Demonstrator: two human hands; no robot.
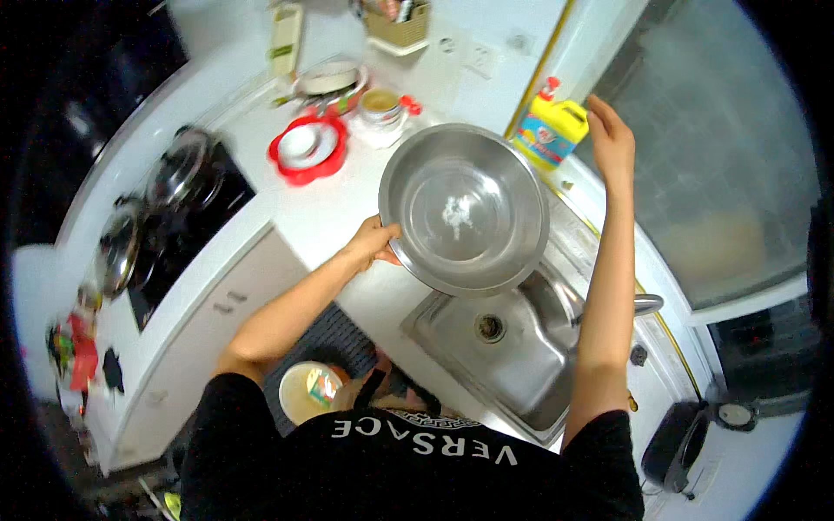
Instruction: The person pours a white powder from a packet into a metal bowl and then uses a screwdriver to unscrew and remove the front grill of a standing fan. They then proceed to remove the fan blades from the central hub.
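Observation:
A wide stainless-steel basin point(512, 195) is held over the counter and the far edge of the sink. My left hand point(373, 241) grips its near-left rim, thumb on the inside. A small white patch point(456, 213) of something I cannot make out lies on the basin's bottom. Beyond the basin's right side, a yellow jug-shaped bottle point(549, 135) with a red pump top and blue label stands by the window. At its handle is my right hand point(612, 143), fingers curled and closed; the fingertips are partly hidden.
The steel sink point(543, 365) with its drain and tap point(647, 304) lies below the basin. On the counter sit a red tray point(282, 161) with white dishes and a jar point(380, 106). Lidded pots point(182, 174) stand on the hob at left. A bucket point(300, 391) is below.

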